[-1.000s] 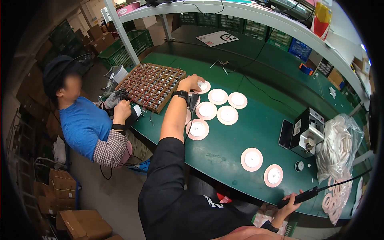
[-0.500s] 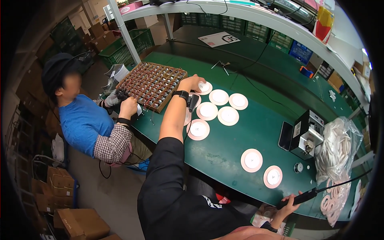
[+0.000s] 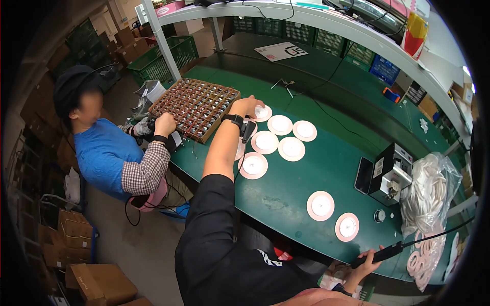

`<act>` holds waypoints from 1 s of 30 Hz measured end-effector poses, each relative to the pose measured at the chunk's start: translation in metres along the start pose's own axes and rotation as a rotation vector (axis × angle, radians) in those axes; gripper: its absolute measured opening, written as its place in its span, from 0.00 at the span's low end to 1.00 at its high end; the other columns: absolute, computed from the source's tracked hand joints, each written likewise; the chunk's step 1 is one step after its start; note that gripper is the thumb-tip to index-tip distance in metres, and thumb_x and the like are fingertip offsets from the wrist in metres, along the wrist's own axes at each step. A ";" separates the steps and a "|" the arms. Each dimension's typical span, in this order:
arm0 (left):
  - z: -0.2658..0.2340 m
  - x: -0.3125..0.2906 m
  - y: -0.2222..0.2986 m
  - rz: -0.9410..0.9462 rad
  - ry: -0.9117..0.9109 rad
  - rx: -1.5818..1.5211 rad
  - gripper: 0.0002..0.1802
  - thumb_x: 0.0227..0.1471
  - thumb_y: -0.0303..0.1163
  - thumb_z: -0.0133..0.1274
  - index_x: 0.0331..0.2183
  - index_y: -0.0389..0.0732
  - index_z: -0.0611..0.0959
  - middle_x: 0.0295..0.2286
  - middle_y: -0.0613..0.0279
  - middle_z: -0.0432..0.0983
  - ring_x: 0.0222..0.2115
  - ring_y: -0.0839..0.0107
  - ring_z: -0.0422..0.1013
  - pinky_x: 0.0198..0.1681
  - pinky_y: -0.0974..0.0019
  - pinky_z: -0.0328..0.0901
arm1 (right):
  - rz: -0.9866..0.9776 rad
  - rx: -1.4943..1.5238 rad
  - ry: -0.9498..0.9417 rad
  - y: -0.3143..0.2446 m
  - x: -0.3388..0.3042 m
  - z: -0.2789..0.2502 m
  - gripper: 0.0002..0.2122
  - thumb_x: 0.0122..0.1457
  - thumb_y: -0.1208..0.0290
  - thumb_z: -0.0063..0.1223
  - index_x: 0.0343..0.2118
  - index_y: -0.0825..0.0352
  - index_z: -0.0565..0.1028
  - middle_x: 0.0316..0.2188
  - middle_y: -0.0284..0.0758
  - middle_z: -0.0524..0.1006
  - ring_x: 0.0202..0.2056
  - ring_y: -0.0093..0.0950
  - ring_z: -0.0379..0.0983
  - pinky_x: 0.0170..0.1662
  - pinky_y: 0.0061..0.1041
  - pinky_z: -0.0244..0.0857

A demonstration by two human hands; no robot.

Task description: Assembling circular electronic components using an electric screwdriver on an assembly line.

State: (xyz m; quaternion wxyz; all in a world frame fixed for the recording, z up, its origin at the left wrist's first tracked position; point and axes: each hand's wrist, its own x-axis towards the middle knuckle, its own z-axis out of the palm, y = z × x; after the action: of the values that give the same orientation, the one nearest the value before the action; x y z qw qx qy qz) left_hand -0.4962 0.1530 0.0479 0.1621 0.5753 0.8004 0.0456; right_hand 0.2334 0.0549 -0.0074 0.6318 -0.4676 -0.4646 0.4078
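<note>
My left hand [image 3: 249, 105] reaches across the green table to the farthest of several round white discs with pale pink rims. Its fingers are closed at the left edge of that disc [image 3: 263, 113], which lies on the tabletop; the fingertips are partly hidden. More such discs lie nearby, among them one disc [image 3: 265, 142] in the middle of the group and one disc [image 3: 253, 165] nearer me. Down at the front right, my right hand [image 3: 365, 261] is wrapped round a black corded electric screwdriver [image 3: 388, 253]. Two discs, one [image 3: 320, 206] left of the other [image 3: 347, 227], lie beyond that hand.
A co-worker in blue [image 3: 104, 153] works at the left beside a gridded tray [image 3: 196, 107] of small parts. A black machine [image 3: 392, 173], a clear bag [image 3: 429, 188] of white rings and a small metal round part [image 3: 379, 215] stand right. A shelf beam [image 3: 326, 20] spans the back.
My left hand stays at the same disc and my right hand keeps the screwdriver in nearly the same place. The co-worker's hand has risen slightly beside the tray.
</note>
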 end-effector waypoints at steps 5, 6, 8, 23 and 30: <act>0.003 0.001 0.001 0.001 0.034 0.028 0.42 0.34 0.26 0.72 0.53 0.62 0.78 0.51 0.51 0.69 0.49 0.49 0.72 0.52 0.55 0.69 | 0.006 0.006 0.028 0.001 0.001 0.001 0.21 0.61 0.79 0.51 0.57 0.69 0.62 0.25 0.30 0.66 0.21 0.20 0.64 0.25 0.20 0.62; 0.004 0.001 0.001 -0.008 0.041 0.027 0.42 0.34 0.27 0.73 0.53 0.61 0.78 0.50 0.51 0.69 0.49 0.49 0.72 0.51 0.56 0.70 | 0.006 0.006 0.031 0.001 0.000 0.000 0.21 0.61 0.79 0.51 0.57 0.69 0.62 0.25 0.30 0.66 0.21 0.20 0.64 0.25 0.20 0.62; 0.005 0.001 0.002 -0.016 0.048 0.025 0.42 0.33 0.27 0.73 0.53 0.61 0.78 0.50 0.51 0.69 0.48 0.50 0.73 0.51 0.56 0.70 | 0.007 0.007 0.034 0.001 0.000 0.000 0.21 0.61 0.80 0.51 0.57 0.69 0.62 0.25 0.30 0.66 0.21 0.20 0.64 0.25 0.20 0.62; 0.007 0.001 0.005 -0.037 0.068 0.039 0.40 0.32 0.29 0.73 0.52 0.54 0.78 0.49 0.50 0.70 0.41 0.53 0.77 0.43 0.57 0.74 | 0.009 0.022 0.016 0.004 0.000 -0.004 0.21 0.60 0.79 0.51 0.56 0.68 0.63 0.26 0.31 0.67 0.20 0.20 0.64 0.25 0.20 0.62; 0.002 -0.001 0.014 -0.068 -0.014 0.019 0.40 0.35 0.34 0.73 0.53 0.53 0.76 0.50 0.50 0.68 0.49 0.50 0.72 0.53 0.57 0.68 | -0.001 0.017 0.018 0.004 0.000 -0.004 0.21 0.61 0.79 0.51 0.57 0.68 0.62 0.26 0.31 0.67 0.20 0.20 0.64 0.25 0.20 0.62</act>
State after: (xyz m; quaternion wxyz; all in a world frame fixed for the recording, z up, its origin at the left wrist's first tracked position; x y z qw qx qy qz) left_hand -0.4830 0.1566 0.0500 0.1635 0.5494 0.8189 0.0284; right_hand 0.2364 0.0547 -0.0118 0.6402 -0.4656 -0.4557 0.4070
